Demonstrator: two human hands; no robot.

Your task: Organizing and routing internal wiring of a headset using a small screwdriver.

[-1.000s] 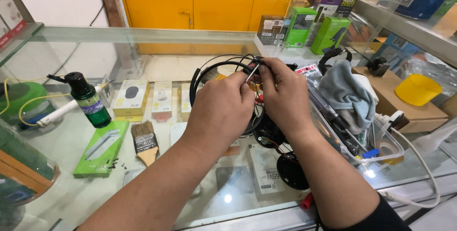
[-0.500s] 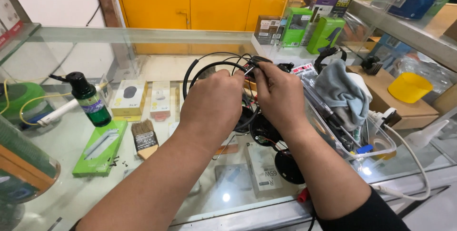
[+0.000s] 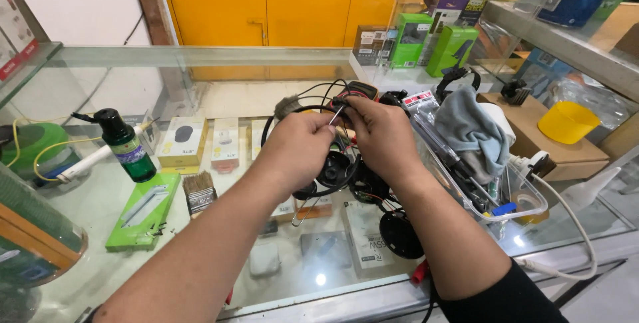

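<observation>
- Headset (image 3: 333, 166) sits mid-counter (image 3: 93, 216), black, band arching up under both hands, ear cups below them.
- Left hand (image 3: 299, 150) — grip closed, pinching a thin metal tool (image 3: 336, 115) at its near end; tip points up toward the band's top.
- Right hand (image 3: 383, 138) — grip closed around the band and thin wires (image 3: 319, 90) at its top; exactly what the fingers pinch, cannot tell.
- Handling, my read: headset is light, band springy, wires thin and fragile. Hold by the band or a cup, never by the wires.
- Around: green bottle (image 3: 126, 147) and brush (image 3: 198, 192) to the left, clear tray (image 3: 506, 206) with grey cloth (image 3: 476, 130) to the right, yellow bowl (image 3: 566, 122) far right.
</observation>
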